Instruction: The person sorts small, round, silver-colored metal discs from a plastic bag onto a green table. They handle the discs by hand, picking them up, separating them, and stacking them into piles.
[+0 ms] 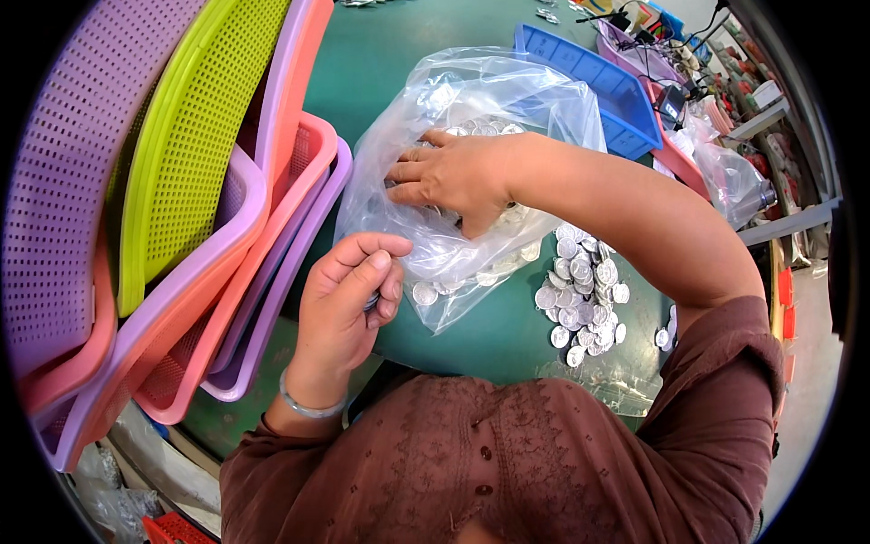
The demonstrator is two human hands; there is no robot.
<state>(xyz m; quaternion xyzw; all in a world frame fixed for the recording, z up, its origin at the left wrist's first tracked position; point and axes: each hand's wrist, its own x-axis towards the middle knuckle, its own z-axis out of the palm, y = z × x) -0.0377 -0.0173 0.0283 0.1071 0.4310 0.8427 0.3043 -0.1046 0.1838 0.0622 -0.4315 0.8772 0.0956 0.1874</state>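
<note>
My right hand [453,177] reaches into a clear plastic bag [381,154], its fingers spread over silver coin-like discs [489,127]. Its fingertips lie on the left part of the bag's opening, and its palm hides some of the discs. Just left of the bag's near edge, my left hand [349,290] is closed, thumb over curled fingers. A small silvery edge shows between them, seemingly of the same discs; how many cannot be seen. To the right of the bag, a loose pile of silver discs [584,295] lies on the green table [362,54].
Stacked perforated baskets in purple, lime and coral [199,154] lean along the left side. Behind the bag stands a blue plastic tray [580,77]. A pink bin [680,163] and cables sit at the far right. A few more discs [666,335] lie near my right elbow.
</note>
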